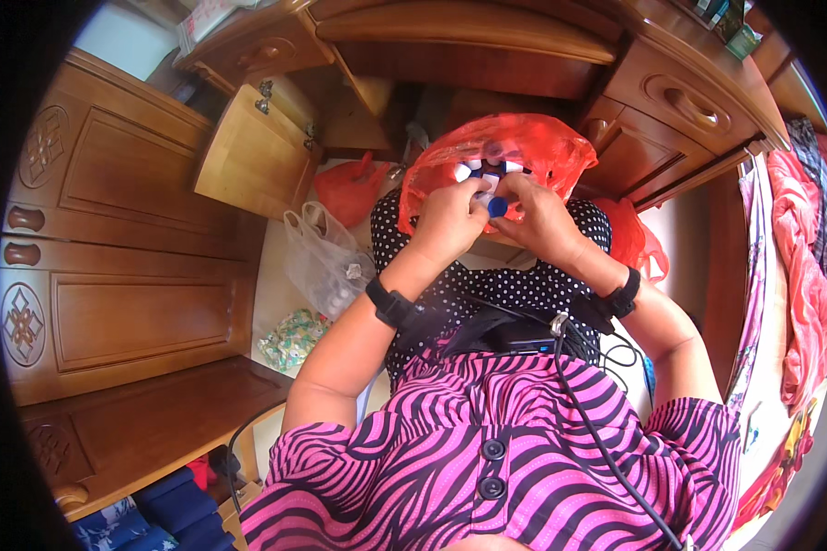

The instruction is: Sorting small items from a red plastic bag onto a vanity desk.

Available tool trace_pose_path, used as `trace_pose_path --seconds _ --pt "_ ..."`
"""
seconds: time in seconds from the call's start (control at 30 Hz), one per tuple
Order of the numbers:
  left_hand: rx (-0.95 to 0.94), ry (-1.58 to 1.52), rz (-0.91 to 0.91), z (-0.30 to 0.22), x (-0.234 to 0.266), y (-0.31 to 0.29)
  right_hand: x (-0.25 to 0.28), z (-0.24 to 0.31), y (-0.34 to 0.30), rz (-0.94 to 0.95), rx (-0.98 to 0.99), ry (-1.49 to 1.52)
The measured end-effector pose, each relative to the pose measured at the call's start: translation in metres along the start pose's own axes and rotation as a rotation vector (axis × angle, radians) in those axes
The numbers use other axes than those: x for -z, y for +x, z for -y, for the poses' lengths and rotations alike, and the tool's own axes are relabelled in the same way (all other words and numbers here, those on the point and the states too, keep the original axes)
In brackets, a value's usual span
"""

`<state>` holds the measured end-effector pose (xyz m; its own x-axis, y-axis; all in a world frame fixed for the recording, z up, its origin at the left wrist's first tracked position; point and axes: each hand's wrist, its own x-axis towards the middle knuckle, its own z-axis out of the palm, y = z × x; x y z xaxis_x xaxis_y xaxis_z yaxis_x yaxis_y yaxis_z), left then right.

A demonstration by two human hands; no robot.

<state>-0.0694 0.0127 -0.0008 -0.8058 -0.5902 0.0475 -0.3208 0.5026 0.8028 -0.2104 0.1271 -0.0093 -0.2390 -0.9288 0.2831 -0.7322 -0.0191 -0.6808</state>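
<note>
My left hand [450, 219] and my right hand [540, 220] meet over an opened red plastic bag [547, 142] that rests on my lap. Between their fingertips is a small white bottle with a blue cap [497, 207], its cap toward me. The fingers of both hands are closed around it and partly hide its body. Several other small white and dark blue containers [463, 172] lie inside the bag just beyond my fingers; their exact kind is hard to make out.
A wooden desk [469, 55] stands ahead, its cabinet door [255, 151] swung open at left. On the floor lie a clear plastic bag [326, 262], another red bag [351, 188] and a patterned bundle [294, 340]. Wooden cabinets [142, 308] line the left; cloths [799, 275] hang at right.
</note>
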Motion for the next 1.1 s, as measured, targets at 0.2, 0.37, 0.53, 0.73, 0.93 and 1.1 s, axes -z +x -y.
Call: trace_pose_path --seconds 0.2,0.37,0.53,0.73,0.93,1.1 --pt "-0.152 -0.048 -0.058 0.010 -0.011 -0.001 0.005 0.004 0.002 0.076 -0.210 0.212" --pt "-0.126 -0.239 -0.081 0.009 -0.006 0.001 0.011 -0.009 0.007 0.055 -0.380 0.749" --pt "-0.112 -0.217 -0.074 0.011 -0.006 -0.001 0.006 -0.019 0.008 0.204 -0.490 0.907" --pt "-0.219 0.053 -0.094 -0.005 -0.007 -0.002 0.005 -0.021 0.009 0.126 -0.463 0.783" --pt "-0.211 0.008 -0.124 -0.003 -0.010 -0.002 0.011 -0.015 0.010 0.144 -0.438 0.754" --pt "-0.169 -0.104 -0.163 0.002 -0.010 -0.003 0.021 -0.004 0.012 0.181 -0.396 0.802"
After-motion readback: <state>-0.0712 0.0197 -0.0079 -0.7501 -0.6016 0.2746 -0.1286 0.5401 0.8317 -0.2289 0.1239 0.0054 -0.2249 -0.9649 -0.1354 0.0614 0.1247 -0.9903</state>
